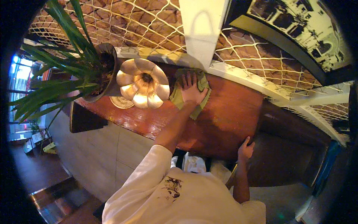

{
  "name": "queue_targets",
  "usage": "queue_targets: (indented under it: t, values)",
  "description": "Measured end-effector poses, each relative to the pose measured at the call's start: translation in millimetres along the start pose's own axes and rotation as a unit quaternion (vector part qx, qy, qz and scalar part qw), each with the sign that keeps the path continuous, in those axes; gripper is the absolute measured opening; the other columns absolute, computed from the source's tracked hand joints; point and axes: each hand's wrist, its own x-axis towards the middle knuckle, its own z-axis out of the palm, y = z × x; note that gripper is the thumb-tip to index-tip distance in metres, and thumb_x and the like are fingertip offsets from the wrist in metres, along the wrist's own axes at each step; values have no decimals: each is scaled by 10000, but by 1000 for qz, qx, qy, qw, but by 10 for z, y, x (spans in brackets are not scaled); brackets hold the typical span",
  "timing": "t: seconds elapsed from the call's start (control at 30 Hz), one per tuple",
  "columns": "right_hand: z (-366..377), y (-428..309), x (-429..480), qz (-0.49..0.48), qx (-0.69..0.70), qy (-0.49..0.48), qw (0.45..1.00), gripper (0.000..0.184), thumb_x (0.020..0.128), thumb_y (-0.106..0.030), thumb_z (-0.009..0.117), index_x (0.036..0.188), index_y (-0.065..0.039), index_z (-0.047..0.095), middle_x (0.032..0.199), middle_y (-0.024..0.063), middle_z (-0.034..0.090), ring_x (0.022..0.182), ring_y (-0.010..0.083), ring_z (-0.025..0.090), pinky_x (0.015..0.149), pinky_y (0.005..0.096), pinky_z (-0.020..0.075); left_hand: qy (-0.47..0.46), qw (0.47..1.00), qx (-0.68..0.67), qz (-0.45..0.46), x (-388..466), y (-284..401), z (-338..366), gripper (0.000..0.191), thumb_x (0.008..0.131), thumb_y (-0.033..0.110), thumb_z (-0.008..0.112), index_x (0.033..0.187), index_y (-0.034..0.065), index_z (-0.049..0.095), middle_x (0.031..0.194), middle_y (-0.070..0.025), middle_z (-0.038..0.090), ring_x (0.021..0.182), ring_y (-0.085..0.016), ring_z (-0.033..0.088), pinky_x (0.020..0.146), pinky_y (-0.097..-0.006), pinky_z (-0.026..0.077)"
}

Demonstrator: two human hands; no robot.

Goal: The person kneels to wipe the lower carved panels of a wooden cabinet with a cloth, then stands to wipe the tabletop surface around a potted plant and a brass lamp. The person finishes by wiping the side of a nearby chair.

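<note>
My left hand (193, 91) lies palm down with its fingers spread on a green cloth (200, 111). The cloth is spread, with some folds, on a reddish-brown wooden tabletop (226, 112), near the wall side. My right hand (246, 150) is at the table's right edge, close to the near corner; its thumb points away from me, and its grip is unclear. Just left of the cloth stands a lamp with a petal-shaped, gold-coloured shade (144, 96), a round base (122, 102) partly showing under it.
A potted plant (105, 72) with long leaves stands left of the lamp. Wire mesh (151, 22) and a white post (199, 36) line the wall. A framed picture (304, 30) hangs at the upper right. A dark bench seat (279, 159) adjoins the table's right side.
</note>
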Motion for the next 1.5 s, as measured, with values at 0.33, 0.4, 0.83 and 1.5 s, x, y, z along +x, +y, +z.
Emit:
queue_targets:
  t: [0.33, 0.4, 0.83, 1.5]
  values:
    - [-18, 36, -23, -48, 20, 32, 998, 795, 909, -629, 423, 1320, 49, 472, 1222, 313, 564, 1112, 460, 556, 937, 506, 441, 18, 999, -22, 37, -818, 350, 114, 924, 827, 645, 441, 1517, 83, 190, 1582, -150, 126, 1452, -367, 85, 1108, -652, 24]
    - [-38, 38, -35, -83, 71, 65, 992, 707, 907, -569, 485, 1283, 30, 500, 1229, 297, 559, 1131, 447, 540, 952, 503, 424, -14, 998, -35, 52, -1285, 555, 127, 926, 826, 652, 442, 1515, 82, 200, 1581, -150, 140, 1451, -377, 96, 1105, -658, 6]
    - [517, -1043, -1446, -559, 121, 68, 817, 387, 853, -259, 597, 1119, 23, 602, 1335, 257, 465, 1259, 416, 428, 1103, 536, 258, 242, 969, -41, -31, -2137, -1738, -363, 495, 820, 261, 647, 1231, 12, 531, 1340, -252, 456, 1272, -436, 383, 1038, -577, 289]
    - [837, -1912, -762, -669, -31, -56, 740, 624, 923, -338, 468, 1410, 35, 355, 1516, 213, 269, 1423, 345, 221, 1165, 460, 168, 317, 598, -470, -567, -1546, -2816, 132, 928, 811, 664, 589, 1292, -113, 431, 1296, -260, 524, 1135, -381, 547, 982, -469, 422]
